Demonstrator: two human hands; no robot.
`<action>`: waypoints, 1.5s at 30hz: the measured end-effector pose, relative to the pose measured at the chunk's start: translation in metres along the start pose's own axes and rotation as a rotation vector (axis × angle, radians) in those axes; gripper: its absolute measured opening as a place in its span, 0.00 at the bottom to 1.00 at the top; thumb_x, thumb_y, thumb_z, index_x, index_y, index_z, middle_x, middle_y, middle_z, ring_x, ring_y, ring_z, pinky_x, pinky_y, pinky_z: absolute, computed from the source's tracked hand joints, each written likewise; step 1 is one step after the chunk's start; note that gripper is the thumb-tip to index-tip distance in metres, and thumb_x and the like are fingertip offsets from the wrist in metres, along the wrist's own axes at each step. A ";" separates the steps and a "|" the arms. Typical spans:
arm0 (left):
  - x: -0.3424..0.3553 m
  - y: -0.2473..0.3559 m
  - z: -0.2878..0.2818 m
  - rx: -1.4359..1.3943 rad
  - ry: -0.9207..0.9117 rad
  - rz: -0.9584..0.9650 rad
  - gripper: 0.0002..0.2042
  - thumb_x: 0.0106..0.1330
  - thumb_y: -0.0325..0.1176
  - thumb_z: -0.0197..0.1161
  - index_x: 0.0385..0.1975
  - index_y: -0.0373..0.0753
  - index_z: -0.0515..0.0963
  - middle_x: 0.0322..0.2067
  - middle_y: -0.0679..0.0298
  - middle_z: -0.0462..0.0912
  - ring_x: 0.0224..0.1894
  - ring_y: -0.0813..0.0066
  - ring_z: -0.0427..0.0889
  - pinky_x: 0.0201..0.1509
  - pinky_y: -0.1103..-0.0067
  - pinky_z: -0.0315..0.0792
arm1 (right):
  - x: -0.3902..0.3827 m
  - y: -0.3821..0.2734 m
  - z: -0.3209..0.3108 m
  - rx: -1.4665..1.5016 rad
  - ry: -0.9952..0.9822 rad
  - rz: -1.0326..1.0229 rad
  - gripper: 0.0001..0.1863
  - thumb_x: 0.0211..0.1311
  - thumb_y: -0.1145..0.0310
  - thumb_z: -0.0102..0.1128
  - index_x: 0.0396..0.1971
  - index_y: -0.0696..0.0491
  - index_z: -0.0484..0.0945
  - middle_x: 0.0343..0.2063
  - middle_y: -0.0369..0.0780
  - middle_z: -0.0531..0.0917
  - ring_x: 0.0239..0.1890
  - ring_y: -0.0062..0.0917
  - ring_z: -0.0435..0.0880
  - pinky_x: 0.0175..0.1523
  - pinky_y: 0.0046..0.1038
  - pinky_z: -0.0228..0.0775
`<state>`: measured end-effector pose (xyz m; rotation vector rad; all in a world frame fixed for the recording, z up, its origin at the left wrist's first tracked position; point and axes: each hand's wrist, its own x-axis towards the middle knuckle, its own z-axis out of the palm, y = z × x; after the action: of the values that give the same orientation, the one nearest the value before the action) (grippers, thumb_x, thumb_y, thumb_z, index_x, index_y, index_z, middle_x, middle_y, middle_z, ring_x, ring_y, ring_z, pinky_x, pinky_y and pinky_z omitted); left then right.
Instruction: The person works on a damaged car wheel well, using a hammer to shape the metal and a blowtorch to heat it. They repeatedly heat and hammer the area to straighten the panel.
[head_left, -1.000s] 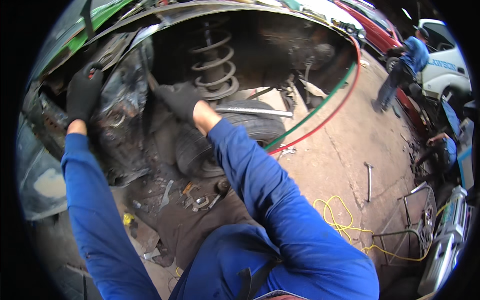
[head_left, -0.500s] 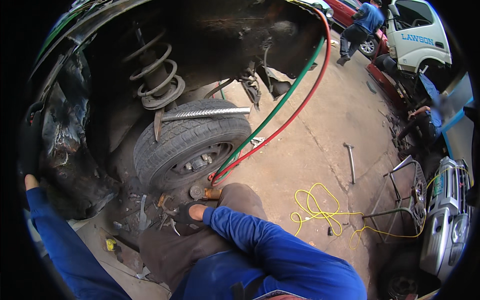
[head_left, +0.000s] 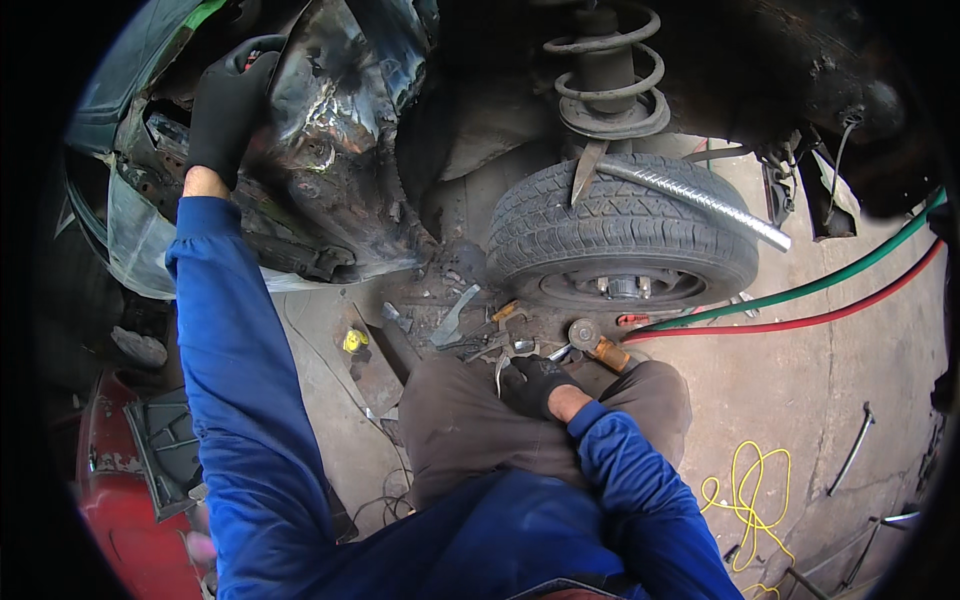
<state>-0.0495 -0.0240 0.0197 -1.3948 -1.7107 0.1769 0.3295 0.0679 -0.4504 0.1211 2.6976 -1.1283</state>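
In the upper left of the frame the left hand (head_left: 225,112), in a black glove, has its fingers curled over the top edge of a crumpled, blackened body panel (head_left: 345,130), gripping it; the blue sleeve runs down from there to the lower edge. At the centre, just below the middle of the frame, the right hand (head_left: 538,383), also gloved in black, rests low over the person's brown trouser knee, fingers bent around a thin metal tool (head_left: 500,368) whose kind cannot be told. Just beyond its fingertips lies an angle grinder (head_left: 592,341) with an orange body, among scattered metal scraps on the ground. Behind that, a spare tyre (head_left: 620,225) lies flat under a coil spring strut (head_left: 605,70), with a ribbed steel bar (head_left: 690,195) resting across its top. A green hose (head_left: 800,290) and a red hose (head_left: 800,322) run off toward the right edge, and a yellow cable (head_left: 745,490) is coiled at the lower right.
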 end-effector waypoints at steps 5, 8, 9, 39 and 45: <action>-0.001 0.011 -0.005 -0.257 0.020 -0.133 0.14 0.72 0.27 0.63 0.54 0.38 0.88 0.46 0.59 0.93 0.45 0.78 0.89 0.53 0.79 0.79 | 0.015 -0.039 -0.042 0.504 0.440 -0.109 0.27 0.81 0.55 0.57 0.71 0.54 0.76 0.66 0.53 0.81 0.69 0.51 0.79 0.74 0.45 0.71; 0.001 0.017 -0.007 -0.435 0.033 -0.348 0.15 0.74 0.33 0.63 0.55 0.35 0.87 0.43 0.60 0.93 0.43 0.80 0.88 0.52 0.78 0.79 | 0.011 -0.073 -0.115 0.465 0.769 -0.363 0.27 0.78 0.60 0.63 0.70 0.56 0.76 0.64 0.53 0.83 0.67 0.51 0.80 0.74 0.46 0.69; 0.002 0.018 -0.008 -0.464 0.040 -0.383 0.16 0.75 0.34 0.62 0.56 0.34 0.87 0.43 0.61 0.93 0.43 0.80 0.88 0.52 0.78 0.79 | -0.001 -0.079 -0.142 0.340 0.863 -0.426 0.27 0.77 0.62 0.64 0.70 0.56 0.77 0.62 0.53 0.83 0.65 0.50 0.81 0.73 0.46 0.70; -0.003 0.032 -0.023 -0.261 0.090 -0.501 0.16 0.84 0.37 0.53 0.51 0.30 0.83 0.42 0.55 0.87 0.44 0.69 0.82 0.53 0.70 0.74 | -0.121 -0.017 -0.257 -0.232 1.158 0.167 0.15 0.72 0.64 0.70 0.53 0.54 0.86 0.39 0.46 0.84 0.42 0.44 0.85 0.47 0.42 0.77; -0.004 0.027 -0.024 -0.391 0.077 -0.640 0.14 0.82 0.34 0.55 0.50 0.31 0.84 0.40 0.61 0.88 0.43 0.72 0.84 0.52 0.72 0.74 | -0.099 -0.041 -0.214 0.328 0.921 -0.120 0.19 0.72 0.67 0.68 0.58 0.59 0.82 0.41 0.51 0.85 0.44 0.49 0.85 0.51 0.48 0.77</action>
<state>-0.0135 -0.0278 0.0152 -1.0226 -2.1049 -0.5845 0.3845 0.1918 -0.2531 0.6932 3.2475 -1.9162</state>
